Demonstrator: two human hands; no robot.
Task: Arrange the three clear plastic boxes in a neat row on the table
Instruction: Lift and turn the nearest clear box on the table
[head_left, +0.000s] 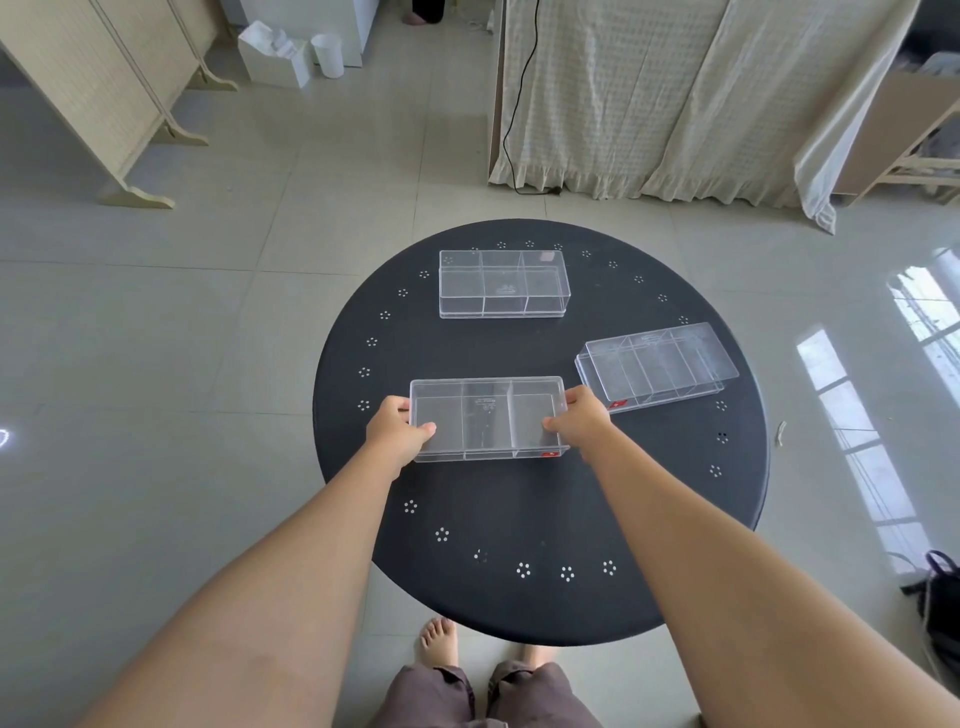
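Note:
Three clear plastic boxes with inner dividers lie on a round black table (519, 519). The near box (487, 418) sits in the middle of the table, and both hands grip it: my left hand (397, 428) on its left end, my right hand (579, 418) on its right end, thumbs over the top. The far box (503, 283) rests square near the table's back edge. The right box (657, 364) lies skewed near the right edge, close to my right hand, its lid slightly offset.
The table stands on a pale tiled floor. A folding screen (104, 93) is at the back left, a curtained frame (675, 93) with a black cable at the back right. A dark bag (937, 597) lies on the floor at right. My bare feet (439, 642) are under the near edge.

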